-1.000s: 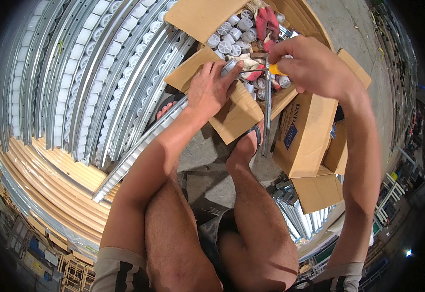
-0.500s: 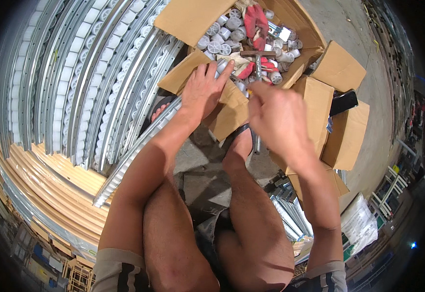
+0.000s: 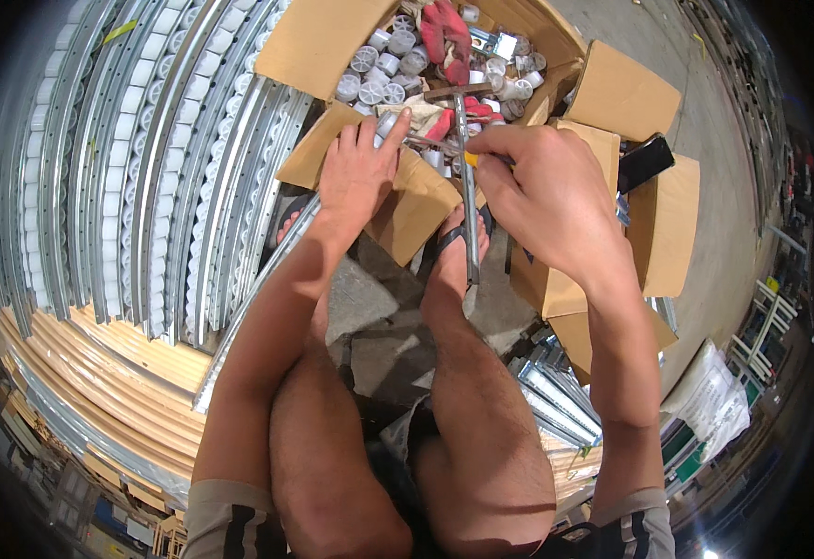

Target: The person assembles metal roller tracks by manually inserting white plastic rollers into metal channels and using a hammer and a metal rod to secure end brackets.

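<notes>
My left hand (image 3: 358, 182) is wrapped over the upper end of a metal roller track (image 3: 301, 226), its index finger stretched along it. The track slants down to the left beside my leg, and a pale roller shows at the fingertips. My right hand (image 3: 556, 196) is closed round a screwdriver (image 3: 471, 159) with a yellow handle; most of the handle is hidden in the fist. Its thin shaft points left toward the track's end. Just left of that hand, a hammer (image 3: 471, 224) with a metal handle lies with its head on the box's contents.
An open cardboard box (image 3: 318, 37) holds loose white rollers (image 3: 369, 91) and red-and-white gloves (image 3: 444, 37). Right of it stands a smaller open box (image 3: 672, 228) with a black phone (image 3: 646, 163). Many roller tracks (image 3: 160, 186) are stacked at left; metal pieces (image 3: 556, 396) lie beside my right leg.
The view has shifted, so the boxes sit further left and higher. My right hand has moved away from the hammer's handle, which now shows in full, and the screwdriver's shaft is visible.
</notes>
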Demonstrator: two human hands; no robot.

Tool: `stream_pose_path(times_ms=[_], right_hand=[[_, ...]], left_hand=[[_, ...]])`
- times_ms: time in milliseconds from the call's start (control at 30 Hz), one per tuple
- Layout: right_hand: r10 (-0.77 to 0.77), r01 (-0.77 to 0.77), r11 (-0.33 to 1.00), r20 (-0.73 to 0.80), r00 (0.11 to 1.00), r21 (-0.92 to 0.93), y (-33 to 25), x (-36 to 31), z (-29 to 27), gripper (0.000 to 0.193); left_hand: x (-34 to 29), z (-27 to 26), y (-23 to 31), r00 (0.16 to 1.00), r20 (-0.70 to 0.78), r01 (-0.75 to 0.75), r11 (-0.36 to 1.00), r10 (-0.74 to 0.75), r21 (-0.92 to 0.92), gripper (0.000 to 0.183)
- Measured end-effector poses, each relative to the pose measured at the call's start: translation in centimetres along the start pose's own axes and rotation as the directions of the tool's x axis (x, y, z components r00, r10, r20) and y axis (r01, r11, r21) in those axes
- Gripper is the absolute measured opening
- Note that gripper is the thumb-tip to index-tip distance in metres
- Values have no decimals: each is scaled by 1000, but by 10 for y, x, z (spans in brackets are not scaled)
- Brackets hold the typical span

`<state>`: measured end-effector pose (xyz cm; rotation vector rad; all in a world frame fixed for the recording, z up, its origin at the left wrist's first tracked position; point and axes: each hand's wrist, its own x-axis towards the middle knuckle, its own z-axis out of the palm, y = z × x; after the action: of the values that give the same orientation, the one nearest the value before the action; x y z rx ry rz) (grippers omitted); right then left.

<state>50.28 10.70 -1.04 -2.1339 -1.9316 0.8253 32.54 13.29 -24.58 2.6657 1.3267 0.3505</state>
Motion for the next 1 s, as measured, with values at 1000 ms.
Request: stream_pose_path(times_ms=[1000], right_hand=[[-100, 74, 989, -213, 972, -127, -26, -48, 120, 36]], left_hand=[[2, 9, 0, 997, 71, -8, 995, 0, 101, 62]])
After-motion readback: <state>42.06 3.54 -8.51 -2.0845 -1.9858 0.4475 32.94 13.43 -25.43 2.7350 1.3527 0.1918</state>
